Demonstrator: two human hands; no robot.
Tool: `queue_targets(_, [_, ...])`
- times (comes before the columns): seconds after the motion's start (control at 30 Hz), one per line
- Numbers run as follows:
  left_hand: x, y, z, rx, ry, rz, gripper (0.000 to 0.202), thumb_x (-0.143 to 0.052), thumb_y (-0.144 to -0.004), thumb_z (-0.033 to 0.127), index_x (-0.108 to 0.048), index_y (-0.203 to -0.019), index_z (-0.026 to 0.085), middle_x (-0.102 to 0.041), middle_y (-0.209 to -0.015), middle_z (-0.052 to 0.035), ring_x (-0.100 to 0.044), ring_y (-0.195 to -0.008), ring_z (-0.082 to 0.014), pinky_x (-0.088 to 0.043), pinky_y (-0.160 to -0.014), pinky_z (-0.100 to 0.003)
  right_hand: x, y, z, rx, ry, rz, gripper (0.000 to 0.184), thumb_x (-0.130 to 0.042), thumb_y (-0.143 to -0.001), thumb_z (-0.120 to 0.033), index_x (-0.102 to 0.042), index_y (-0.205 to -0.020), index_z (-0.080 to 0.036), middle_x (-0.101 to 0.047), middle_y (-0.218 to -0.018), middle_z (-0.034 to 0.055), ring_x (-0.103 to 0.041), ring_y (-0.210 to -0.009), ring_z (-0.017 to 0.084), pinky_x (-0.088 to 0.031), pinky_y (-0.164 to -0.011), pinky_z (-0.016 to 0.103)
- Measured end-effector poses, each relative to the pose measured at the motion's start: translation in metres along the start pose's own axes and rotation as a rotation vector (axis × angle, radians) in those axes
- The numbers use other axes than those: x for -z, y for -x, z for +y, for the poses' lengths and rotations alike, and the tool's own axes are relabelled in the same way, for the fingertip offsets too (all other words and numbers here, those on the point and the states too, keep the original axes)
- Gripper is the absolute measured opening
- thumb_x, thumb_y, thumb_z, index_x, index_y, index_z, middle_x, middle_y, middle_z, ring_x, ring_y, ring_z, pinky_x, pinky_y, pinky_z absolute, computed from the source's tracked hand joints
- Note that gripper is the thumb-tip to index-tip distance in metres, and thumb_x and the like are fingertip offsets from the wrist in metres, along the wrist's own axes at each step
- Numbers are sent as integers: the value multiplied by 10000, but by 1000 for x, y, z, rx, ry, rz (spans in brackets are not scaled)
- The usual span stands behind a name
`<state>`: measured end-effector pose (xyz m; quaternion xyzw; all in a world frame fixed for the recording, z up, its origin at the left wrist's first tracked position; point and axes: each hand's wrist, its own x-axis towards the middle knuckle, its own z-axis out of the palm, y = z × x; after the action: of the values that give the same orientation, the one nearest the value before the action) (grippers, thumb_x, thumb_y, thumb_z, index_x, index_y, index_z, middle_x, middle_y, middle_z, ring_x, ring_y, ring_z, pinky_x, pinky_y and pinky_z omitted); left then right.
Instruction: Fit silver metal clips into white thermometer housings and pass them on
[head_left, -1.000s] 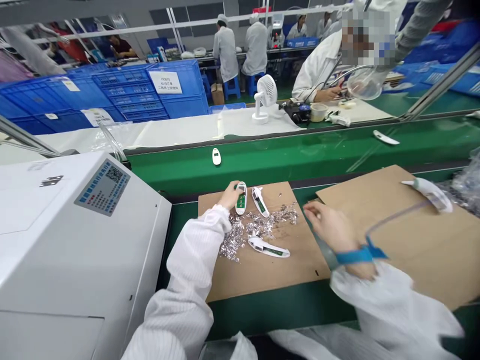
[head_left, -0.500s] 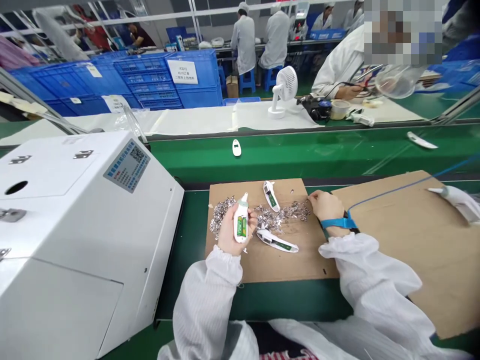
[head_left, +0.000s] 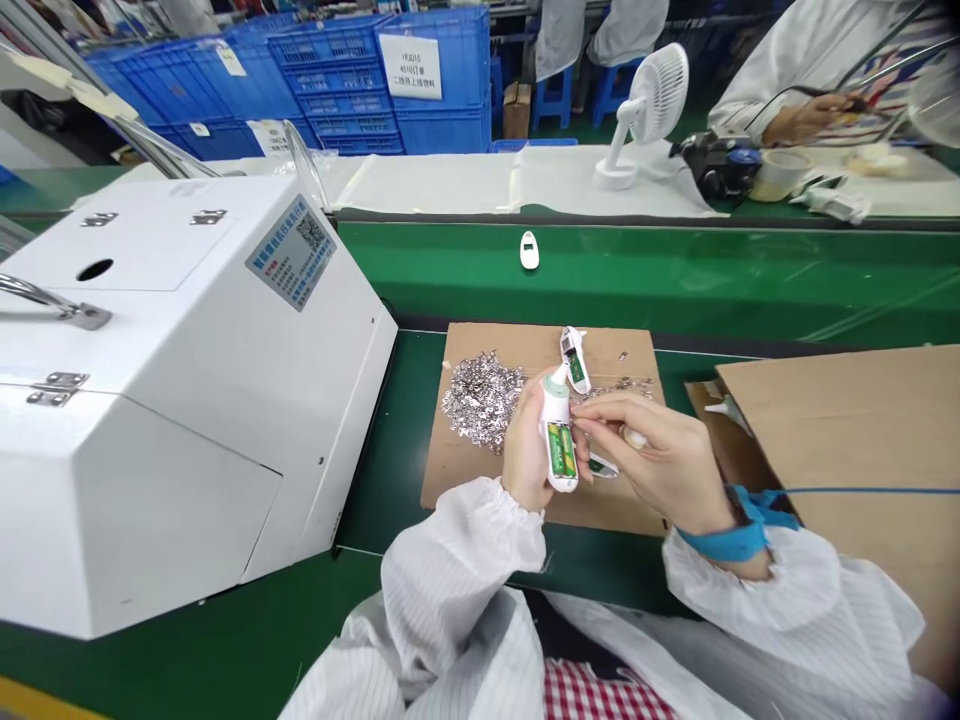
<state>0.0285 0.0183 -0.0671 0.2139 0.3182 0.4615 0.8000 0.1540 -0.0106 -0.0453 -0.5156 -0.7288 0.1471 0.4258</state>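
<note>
My left hand (head_left: pixel 526 445) is wrapped round a white ear thermometer (head_left: pixel 556 408), tip up, its battery bay uncovered with green batteries (head_left: pixel 561 452) inside. Against the thermometer's right side, my right hand (head_left: pixel 664 450) has its thumb and forefinger pinched together; whatever lies between them is too small to make out. Left of the hands is a heap of small shiny metal pieces (head_left: pixel 482 402) on a cardboard sheet (head_left: pixel 450 478). Behind the hands rests an opened thermometer housing (head_left: pixel 576 362) with a green board. Another housing (head_left: pixel 602 467) is mostly hidden below my right hand.
A large white machine box (head_left: pixel 202 400) stands at left. Another cardboard sheet (head_left: pixel 862 420) lies at right, near a blue wrist-strap cord (head_left: pixel 862 491). Across the green belt (head_left: pixel 450 260), carrying a small white part (head_left: pixel 529 251), are a fan (head_left: pixel 660 95), blue crates (head_left: pixel 442 125) and a co-worker's hand (head_left: pixel 814 118).
My right hand has moved left from the scattered metal pieces to the thermometer in my left hand. The view has tilted down and shifted, so things appear higher.
</note>
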Motion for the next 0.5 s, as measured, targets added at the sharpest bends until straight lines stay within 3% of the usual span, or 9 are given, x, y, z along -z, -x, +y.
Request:
queue_targets(0.17, [17,-18,16,5,-82,55,348,-521,-896,400,-463,-1202,245,-544,-713,24,-503,-431,-92,-369,-333,-183,11,5,8,-24,102,85,109,-594,-912,-258,-699,-896,-230,-747,-917,35,-704,-845,175,-569,-772,298])
queue_targets(0.33, [39,-88,60,-49,-375,274,418,-550,-780,67,-477,-1174,188,-497,-699,34,-489,-486,-73,-355,-390,-170,30,29,21,-158,157,164,98,-621,-898,-294,-683,-879,-220,-732,-918,44,-682,-804,173,-542,-699,286])
queue_targets(0.4, [35,-118,77,-77,-459,326,507,-525,-726,-6,-476,-1199,172,-506,-708,26,-482,-489,-78,-354,-400,-183,35,45,26,-238,148,162,113,-622,-896,-316,-679,-871,-221,-730,-922,44,-683,-829,178,-538,-705,284])
queue_targets(0.5, [10,-147,88,-100,-506,309,538,-515,-726,-17,-474,-1231,162,-561,-777,-6,-496,-502,-79,-372,-422,-194,40,69,31,-358,104,174,134,-616,-895,-341,-682,-864,-229,-729,-919,38,-682,-846,175,-540,-739,276])
